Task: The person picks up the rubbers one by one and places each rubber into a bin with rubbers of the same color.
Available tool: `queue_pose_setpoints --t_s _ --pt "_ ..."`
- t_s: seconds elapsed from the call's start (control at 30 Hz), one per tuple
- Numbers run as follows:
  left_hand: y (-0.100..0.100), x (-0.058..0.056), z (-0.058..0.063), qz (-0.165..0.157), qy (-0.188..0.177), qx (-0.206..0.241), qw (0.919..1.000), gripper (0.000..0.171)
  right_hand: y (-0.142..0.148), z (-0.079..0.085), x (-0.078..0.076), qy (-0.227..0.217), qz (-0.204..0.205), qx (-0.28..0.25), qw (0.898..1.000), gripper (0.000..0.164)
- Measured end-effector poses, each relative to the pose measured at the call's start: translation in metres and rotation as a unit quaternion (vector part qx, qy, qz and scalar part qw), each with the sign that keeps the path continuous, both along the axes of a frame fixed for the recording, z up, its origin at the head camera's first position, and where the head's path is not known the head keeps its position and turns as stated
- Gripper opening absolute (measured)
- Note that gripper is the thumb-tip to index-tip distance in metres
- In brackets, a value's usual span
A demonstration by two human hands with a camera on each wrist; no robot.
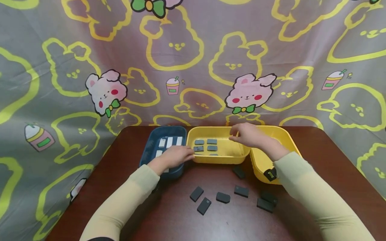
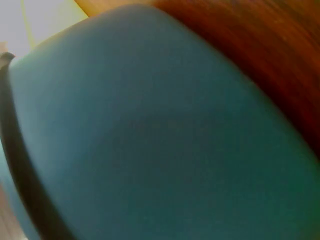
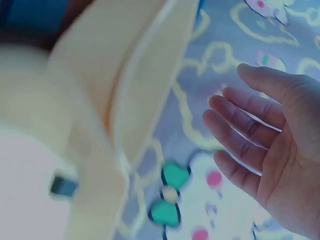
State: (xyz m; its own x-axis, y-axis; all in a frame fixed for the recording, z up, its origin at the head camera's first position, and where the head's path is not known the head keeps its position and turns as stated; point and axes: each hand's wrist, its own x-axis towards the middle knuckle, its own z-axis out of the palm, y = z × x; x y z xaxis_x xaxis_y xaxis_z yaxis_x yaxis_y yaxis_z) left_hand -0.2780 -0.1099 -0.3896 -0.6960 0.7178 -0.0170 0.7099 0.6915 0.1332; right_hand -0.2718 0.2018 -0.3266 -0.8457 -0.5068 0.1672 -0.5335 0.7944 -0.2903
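My left hand (image 1: pixel 175 156) reaches over the right side of the blue tray (image 1: pixel 147 147), its fingertips at the near left corner of the middle yellow tray (image 1: pixel 220 160). What lies under those fingers is hidden. Above the border of the two yellow trays hovers my right hand (image 1: pixel 248 134); in the right wrist view its fingers (image 3: pixel 245 145) are loosely bent and hold nothing. Several white blocks (image 1: pixel 170 142) lie in the blue tray. Grey-blue blocks (image 1: pixel 212 148) sit in rows in the middle tray. Blue tray wall (image 2: pixel 160 130) fills most of the left wrist view.
Several dark blocks (image 1: pixel 223 197) are scattered on the brown table (image 1: pixel 181 224) before the trays. The right yellow tray (image 1: pixel 262 164) stands angled, with a black object (image 1: pixel 270 174) at its near edge, by the right sleeve. A patterned curtain (image 1: pixel 196 77) hangs behind the table.
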Motion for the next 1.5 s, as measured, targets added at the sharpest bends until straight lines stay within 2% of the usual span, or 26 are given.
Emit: queue_pose_setpoints --t_s 0.1,0.17,0.23,0.3,0.4,0.47,0.57,0.63,0.7,0.8,0.87,0.93,1.0,1.13,1.23,1.33,1.5 --pt "0.0 -0.001 0.001 0.005 0.003 -0.001 1.0 0.031 0.027 0.008 0.014 0.006 -0.037 0.006 0.999 0.015" --pt "0.001 0.0 0.002 0.002 0.019 0.001 0.9998 0.039 0.047 0.01 0.024 0.011 -0.066 0.025 0.997 0.018" --pt "0.004 0.002 0.003 -0.009 0.054 0.008 0.9985 0.046 0.067 0.009 0.035 0.015 -0.095 0.045 0.994 0.022" --pt "0.011 0.006 0.005 -0.032 0.111 0.019 0.9931 0.049 0.087 0.005 0.043 0.02 -0.124 0.059 0.99 0.026" --pt "0.029 0.015 0.007 -0.067 0.196 0.038 0.9776 0.044 0.115 -0.004 0.054 0.016 -0.163 0.066 0.984 0.034" --pt "0.044 0.023 0.008 -0.08 0.231 0.044 0.9686 0.039 0.131 -0.012 0.06 0.006 -0.19 0.064 0.98 0.042" --pt "0.071 0.037 0.008 -0.088 0.244 0.026 0.9654 0.031 0.151 -0.025 0.067 -0.021 -0.229 0.06 0.971 0.055" --pt "0.089 0.047 0.006 -0.1 0.256 -0.021 0.9614 0.023 0.16 -0.033 0.072 -0.05 -0.258 0.059 0.963 0.065" --pt "0.107 0.055 0.002 -0.125 0.276 -0.071 0.9503 0.015 0.166 -0.04 0.075 -0.08 -0.282 0.06 0.954 0.073" --pt "0.132 0.066 -0.007 -0.166 0.323 -0.132 0.9224 0.012 0.171 -0.048 0.077 -0.126 -0.309 0.061 0.941 0.085" --pt "0.147 0.071 -0.013 -0.172 0.338 -0.141 0.9147 0.016 0.171 -0.052 0.076 -0.14 -0.316 0.058 0.937 0.087" --pt "0.16 0.075 -0.02 -0.159 0.336 -0.148 0.9165 0.018 0.17 -0.055 0.075 -0.149 -0.321 0.056 0.934 0.086" --pt "0.17 0.078 -0.026 -0.135 0.316 -0.155 0.9261 0.019 0.168 -0.059 0.075 -0.157 -0.323 0.054 0.932 0.077" --pt "0.187 0.08 -0.032 -0.077 0.266 -0.174 0.945 0.022 0.164 -0.064 0.076 -0.165 -0.316 0.056 0.933 0.043" --pt "0.193 0.079 -0.034 -0.048 0.241 -0.176 0.9531 0.022 0.161 -0.069 0.076 -0.16 -0.305 0.058 0.937 0.025" --pt "0.194 0.075 -0.034 -0.039 0.224 -0.179 0.9573 0.021 0.157 -0.069 0.075 -0.152 -0.301 0.063 0.939 0.021" --pt "0.195 0.071 -0.032 -0.04 0.206 -0.172 0.9627 0.021 0.155 -0.068 0.074 -0.153 -0.308 0.067 0.937 0.021"
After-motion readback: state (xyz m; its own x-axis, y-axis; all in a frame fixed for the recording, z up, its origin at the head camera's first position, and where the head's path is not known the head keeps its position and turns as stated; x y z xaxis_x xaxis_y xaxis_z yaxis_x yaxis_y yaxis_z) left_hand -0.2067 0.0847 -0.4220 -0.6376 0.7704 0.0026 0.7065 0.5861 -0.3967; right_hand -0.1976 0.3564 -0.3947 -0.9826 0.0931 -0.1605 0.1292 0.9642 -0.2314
